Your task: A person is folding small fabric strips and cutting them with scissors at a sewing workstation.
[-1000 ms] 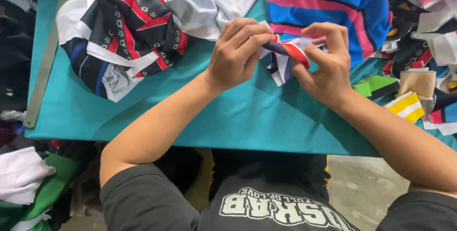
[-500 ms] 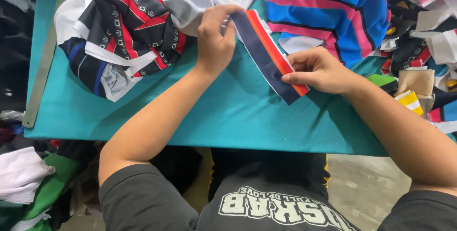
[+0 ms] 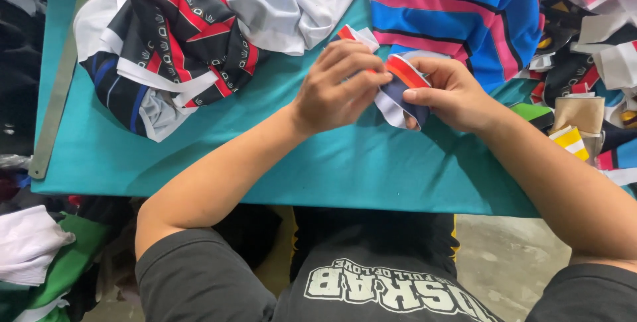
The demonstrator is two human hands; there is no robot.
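Big teal table fills the view, with a black-red-white fabric heap at 10 o'clock and a blue-pink striped piece at 1. Dead center, left hand and right hand both pinch a folded navy-red-white strip, fingers clamped on it.

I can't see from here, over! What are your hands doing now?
Left hand and right hand both pinching the folded navy, red and white striped fabric strip. Held above the teal table. Nothing blocking.
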